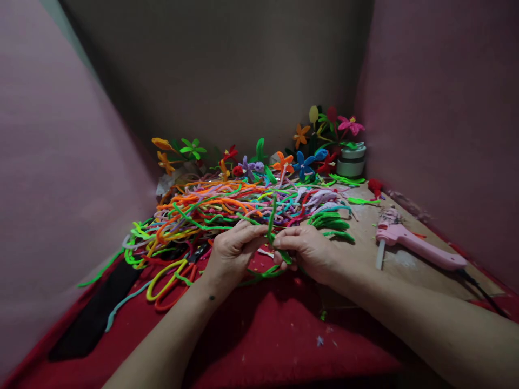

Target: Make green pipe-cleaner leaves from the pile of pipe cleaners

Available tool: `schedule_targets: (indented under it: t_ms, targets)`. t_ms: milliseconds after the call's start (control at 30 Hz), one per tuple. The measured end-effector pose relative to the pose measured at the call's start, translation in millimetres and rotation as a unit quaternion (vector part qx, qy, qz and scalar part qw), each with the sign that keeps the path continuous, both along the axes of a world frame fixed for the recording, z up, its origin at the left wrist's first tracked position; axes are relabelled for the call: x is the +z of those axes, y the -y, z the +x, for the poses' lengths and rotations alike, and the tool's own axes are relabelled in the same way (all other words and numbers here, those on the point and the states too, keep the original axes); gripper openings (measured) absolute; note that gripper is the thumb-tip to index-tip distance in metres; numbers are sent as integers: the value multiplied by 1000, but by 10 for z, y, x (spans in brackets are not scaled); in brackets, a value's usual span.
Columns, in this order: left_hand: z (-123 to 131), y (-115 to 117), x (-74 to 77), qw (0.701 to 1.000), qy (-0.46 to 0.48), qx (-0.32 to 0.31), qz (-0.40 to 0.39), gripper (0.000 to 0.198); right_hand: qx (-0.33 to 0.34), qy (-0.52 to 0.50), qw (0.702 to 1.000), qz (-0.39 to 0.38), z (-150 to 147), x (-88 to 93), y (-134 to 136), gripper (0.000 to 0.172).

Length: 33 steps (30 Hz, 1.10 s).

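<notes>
Between my two hands is a green pipe cleaner (272, 213), one part of it standing upright above the fingertips. My left hand (238, 246) pinches it from the left, thumb and forefinger together. From the other side my right hand (302, 246) is closed on the same piece, and a green end shows beneath its fingers. Behind the hands lies a large tangled pile of coloured pipe cleaners (227, 200). A small group of green folded pieces (328, 220) rests just beyond my right hand.
Scissors with yellow and red handles (166, 286) lie left of my left hand, near a black flat object (97, 308). A pink glue gun (417, 246) rests on a brown board (365, 216) at right. Pipe-cleaner flowers (304, 165) and a pale pot (351, 161) stand at the back.
</notes>
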<state>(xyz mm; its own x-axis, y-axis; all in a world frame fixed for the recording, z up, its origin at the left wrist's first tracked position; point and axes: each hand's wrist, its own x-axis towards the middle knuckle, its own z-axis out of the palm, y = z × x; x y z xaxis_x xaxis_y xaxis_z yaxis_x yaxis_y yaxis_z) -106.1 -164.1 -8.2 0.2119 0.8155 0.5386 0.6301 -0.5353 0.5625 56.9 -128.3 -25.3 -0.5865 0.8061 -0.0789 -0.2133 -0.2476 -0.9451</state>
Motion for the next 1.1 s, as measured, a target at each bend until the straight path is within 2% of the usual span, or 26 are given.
schedule_targets:
  t_ms: [100, 200, 300, 400, 467, 600, 667, 733, 800, 867, 900, 933, 967, 1000, 1033, 1100]
  targets:
    - [-49, 13, 14, 986, -137, 19, 88, 18, 15, 26, 1000, 11, 10, 18, 18, 12]
    - [-70, 44, 94, 952, -255, 30, 166, 16, 32, 42, 998, 20, 24, 17, 26, 13]
    - [-64, 69, 185, 934, -315, -8, 170, 14, 60, 55, 996, 38, 40, 31, 26, 11]
    - [-46, 97, 254, 942, -313, -65, 103, 15, 83, 85, 991, 56, 57, 81, 38, 12]
    - [-33, 123, 292, 959, -264, -95, 36, 18, 93, 101, 988, 67, 63, 117, 55, 13]
    - [-9, 153, 328, 978, -103, -86, -158, 19, 92, 112, 981, 126, 62, 142, 109, 13]
    - [10, 137, 295, 956, 36, -61, -284, 21, 50, 146, 967, 203, 65, 136, 151, 15]
    - [38, 102, 230, 892, 206, -53, -399, 23, -28, 193, 921, 337, 77, 125, 196, 17]
    - [74, 69, 160, 803, 341, -79, -481, 24, -103, 222, 834, 495, 94, 109, 234, 18]
    - [111, 54, 118, 728, 418, -114, -530, 23, -148, 232, 736, 619, 108, 88, 257, 19]
    - [126, 57, 114, 706, 439, -123, -542, 23, -165, 234, 697, 658, 113, 79, 264, 20]
    - [137, 64, 121, 697, 450, -125, -545, 23, -178, 234, 672, 680, 115, 74, 269, 21]
    - [143, 76, 138, 702, 450, -122, -538, 23, -187, 230, 665, 686, 115, 72, 272, 21]
    - [143, 89, 161, 722, 440, -113, -522, 24, -193, 219, 676, 677, 113, 77, 275, 20]
    - [137, 102, 187, 751, 425, -98, -496, 24, -195, 202, 705, 651, 110, 88, 276, 19]
    - [108, 124, 236, 822, 388, -59, -412, 21, -175, 161, 798, 554, 101, 123, 275, 16]
